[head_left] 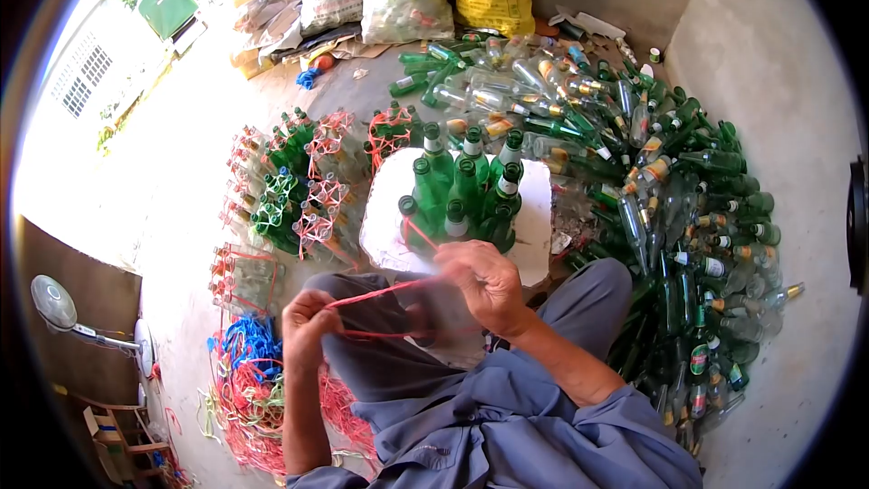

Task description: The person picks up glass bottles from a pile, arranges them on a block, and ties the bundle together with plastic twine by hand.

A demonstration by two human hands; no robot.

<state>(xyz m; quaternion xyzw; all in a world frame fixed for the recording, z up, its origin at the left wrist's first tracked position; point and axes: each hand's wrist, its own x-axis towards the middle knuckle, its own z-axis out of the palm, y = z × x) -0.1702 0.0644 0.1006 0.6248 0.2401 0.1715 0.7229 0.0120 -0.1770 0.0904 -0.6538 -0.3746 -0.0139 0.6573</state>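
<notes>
I see red plastic twine (380, 292) taut between hands: left hand (306, 315) with fingers pinched on it, right hand (489, 285) with fingers clamped on it, tips blurred. I judge twine light, limp, slick; best gripped near ends. Beyond right fingers, green glass bottles (466, 183) upright on white surface (536, 199): smooth, rigid, breakable, best held by necks. Below left fingers, tangled stringy heap (249, 426); right of right fingers, loose glass bottles (665, 167).
</notes>
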